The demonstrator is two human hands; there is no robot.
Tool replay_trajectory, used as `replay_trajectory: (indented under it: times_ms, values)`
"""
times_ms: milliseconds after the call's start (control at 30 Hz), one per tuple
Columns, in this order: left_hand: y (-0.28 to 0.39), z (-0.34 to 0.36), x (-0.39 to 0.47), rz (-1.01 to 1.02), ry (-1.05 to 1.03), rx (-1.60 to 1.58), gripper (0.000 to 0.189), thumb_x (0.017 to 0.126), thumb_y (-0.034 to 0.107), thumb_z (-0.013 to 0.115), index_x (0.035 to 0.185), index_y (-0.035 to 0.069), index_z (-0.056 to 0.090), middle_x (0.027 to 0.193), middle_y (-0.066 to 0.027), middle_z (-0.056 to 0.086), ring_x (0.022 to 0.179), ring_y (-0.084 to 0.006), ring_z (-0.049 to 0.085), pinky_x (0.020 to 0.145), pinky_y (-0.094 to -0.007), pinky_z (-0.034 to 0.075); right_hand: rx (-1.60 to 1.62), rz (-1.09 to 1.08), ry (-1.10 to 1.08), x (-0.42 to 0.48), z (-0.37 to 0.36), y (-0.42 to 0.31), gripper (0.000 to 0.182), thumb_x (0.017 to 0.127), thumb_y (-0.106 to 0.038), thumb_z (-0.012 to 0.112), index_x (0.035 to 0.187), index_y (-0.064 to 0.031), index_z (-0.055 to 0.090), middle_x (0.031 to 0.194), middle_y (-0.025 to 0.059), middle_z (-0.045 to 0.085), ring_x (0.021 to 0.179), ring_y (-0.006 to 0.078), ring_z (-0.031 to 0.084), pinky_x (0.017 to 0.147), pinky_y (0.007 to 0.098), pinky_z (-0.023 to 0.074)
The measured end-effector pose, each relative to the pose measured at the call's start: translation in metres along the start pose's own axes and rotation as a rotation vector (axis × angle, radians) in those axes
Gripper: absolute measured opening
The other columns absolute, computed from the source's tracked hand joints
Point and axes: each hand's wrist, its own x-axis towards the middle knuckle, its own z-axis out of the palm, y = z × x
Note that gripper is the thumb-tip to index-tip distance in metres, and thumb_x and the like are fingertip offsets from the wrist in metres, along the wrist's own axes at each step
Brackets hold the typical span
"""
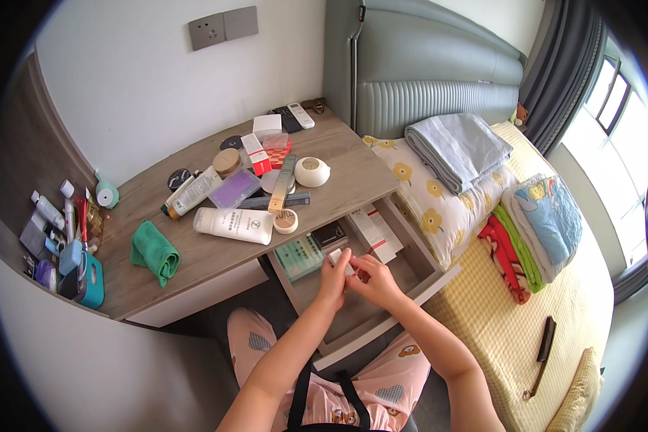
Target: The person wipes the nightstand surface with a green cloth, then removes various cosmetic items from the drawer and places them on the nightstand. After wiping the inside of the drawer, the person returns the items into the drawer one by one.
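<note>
Over an open desk drawer (324,355), both of my hands meet on a small white box (335,256) with some red on it. My left hand (333,278) grips its left side, and my right hand (375,278) holds it from the right with bent fingers. Inside the drawer, a clear green-tinted plastic case (298,258) lies at the left. Beside it is a black box (329,235), and white-and-red boxes (374,233) lie towards the back right. My fingers hide part of the small box.
Cosmetics, among them a white squeeze tube (235,224) and a purple case (234,188), crowd the desktop (345,156). A green cloth (154,251) lies left, near a teal organizer (90,278). To the right stands a bed with a folded grey blanket (456,148).
</note>
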Motion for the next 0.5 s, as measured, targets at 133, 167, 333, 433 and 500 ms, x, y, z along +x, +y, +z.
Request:
replay_trajectory:
  times_ms: [133, 167, 333, 433, 500]
  values:
    - [0.017, 0.004, -0.015, 0.444, 0.114, -0.094, 0.043, 0.089, 0.021, 0.058, 0.123, 0.006, 0.037, 0.091, -0.0074, 0.056, 0.072, -0.0144, 0.056, 0.062, -0.0284, 0.048, 0.096, 0.087, 0.23, 0.021, -0.005, -0.012, 0.023, 0.082, -0.01, 0.063, 0.103, 0.0004, 0.063, 0.082, 0.0085, 0.059, 0.065, 0.0147, 0.054, 0.061, 0.027, 0.0467]
    - [0.024, 0.002, -0.022, 0.59, 0.107, -0.108, 0.042, 0.089, 0.019, 0.057, 0.124, 0.005, 0.037, 0.091, -0.008, 0.056, 0.072, -0.0147, 0.056, 0.063, -0.0287, 0.048, 0.088, 0.004, 0.262, 0.033, -0.005, -0.014, 0.022, 0.082, -0.009, 0.063, 0.102, 0.0004, 0.063, 0.082, 0.0087, 0.059, 0.065, 0.0149, 0.055, 0.061, 0.0271, 0.0469]
    - [0.05, -0.038, -0.03, 0.863, 0.203, -0.033, 0.041, 0.091, 0.019, 0.048, 0.127, 0.008, 0.034, 0.089, -0.0082, 0.056, 0.07, -0.0174, 0.055, 0.067, -0.0355, 0.05, 0.027, -0.247, 0.276, 0.115, 0.032, -0.052, 0.023, 0.08, -0.01, 0.064, 0.1, -0.0003, 0.062, 0.087, 0.0118, 0.061, 0.075, 0.0211, 0.06, 0.067, 0.031, 0.0485]
    - [0.072, -0.056, -0.028, 0.854, 0.207, -0.092, 0.044, 0.088, 0.013, 0.049, 0.127, 0.004, 0.031, 0.089, -0.0103, 0.055, 0.07, -0.0166, 0.054, 0.068, -0.0343, 0.05, -0.14, -0.328, 0.306, 0.17, 0.069, -0.069, 0.031, 0.076, -0.014, 0.066, 0.104, -0.0017, 0.06, 0.092, 0.0146, 0.062, 0.088, 0.0299, 0.059, 0.078, 0.0379, 0.0475]
    - [0.091, -0.063, -0.026, 0.883, 0.212, -0.095, 0.043, 0.088, 0.014, 0.049, 0.127, 0.004, 0.031, 0.089, -0.0099, 0.055, 0.07, -0.0164, 0.054, 0.068, -0.0339, 0.05, -0.277, -0.373, 0.362, 0.204, 0.088, -0.075, 0.035, 0.075, -0.017, 0.066, 0.105, -0.0013, 0.058, 0.096, 0.0154, 0.062, 0.092, 0.0337, 0.057, 0.082, 0.0405, 0.0464]
